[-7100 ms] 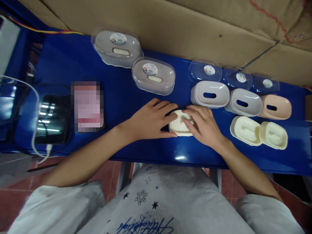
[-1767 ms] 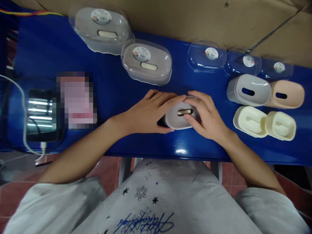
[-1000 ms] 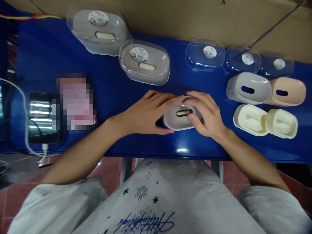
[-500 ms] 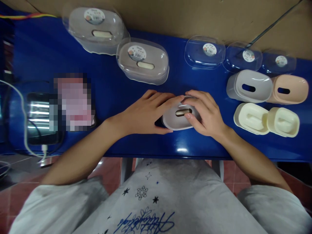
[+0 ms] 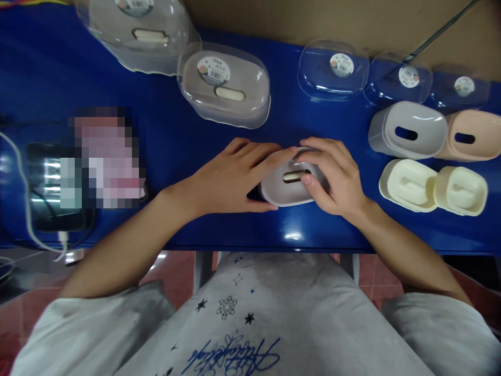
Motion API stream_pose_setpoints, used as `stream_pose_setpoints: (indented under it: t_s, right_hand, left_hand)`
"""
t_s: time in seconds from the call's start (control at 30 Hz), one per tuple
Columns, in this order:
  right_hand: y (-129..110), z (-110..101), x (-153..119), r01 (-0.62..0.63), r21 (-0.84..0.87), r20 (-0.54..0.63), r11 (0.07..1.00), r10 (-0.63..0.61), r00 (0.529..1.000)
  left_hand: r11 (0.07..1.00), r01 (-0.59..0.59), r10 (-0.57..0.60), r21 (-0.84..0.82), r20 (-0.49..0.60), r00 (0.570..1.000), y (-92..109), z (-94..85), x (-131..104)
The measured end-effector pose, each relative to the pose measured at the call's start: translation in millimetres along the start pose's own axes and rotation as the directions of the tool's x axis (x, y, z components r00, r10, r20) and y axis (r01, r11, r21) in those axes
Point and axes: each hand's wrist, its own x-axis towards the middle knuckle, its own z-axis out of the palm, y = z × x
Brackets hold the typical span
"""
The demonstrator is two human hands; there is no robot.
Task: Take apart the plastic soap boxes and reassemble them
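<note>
Between my hands on the blue table sits a grey oval plastic box (image 5: pixel 291 195) with a slot in its top. A cream strip shows inside that slot. My left hand (image 5: pixel 245 175) wraps round the box's left end, thumb at the near side and fingers at the far edge. My right hand (image 5: pixel 336 177) grips the right end, its thumb by the slot and its fingers curled over the far rim. Beyond my left hand stands a similar grey box under a clear cover (image 5: pixel 227 78), its slot also showing cream.
Another covered box (image 5: pixel 156 55) stands far left. Several clear lids (image 5: pixel 332 86) lie at the back right, before grey (image 5: pixel 422 117) and peach (image 5: pixel 479 125) slotted shells and two cream inserts (image 5: pixel 410 185), (image 5: pixel 462 190). A dark device (image 5: pixel 57 219) with a white cable (image 5: pixel 29 209) lies left, beside a blurred pink item (image 5: pixel 105 156).
The view has shifted slightly, so things round the table's edges sit further out. Both hands keep their hold on the grey box, the right thumb having shifted only a little.
</note>
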Motion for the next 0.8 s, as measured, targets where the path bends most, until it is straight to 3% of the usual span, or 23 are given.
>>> stream_pose_setpoints:
  t_s: [0.47,0.8]
  right_hand:
    - [-2.2,-0.4,0.0,-0.028,0.0,-0.027,1.0,0.028,0.999]
    - [4.8,-1.5,-0.9,0.061,-0.003,0.097,0.998,-0.061,0.993]
  left_hand:
    - [1.0,0.009,-0.009,-0.009,0.027,1.0,0.6,0.2,-0.1]
    - [1.0,-0.003,0.003,-0.029,0.002,1.0,-4.5,3.1,-1.6]
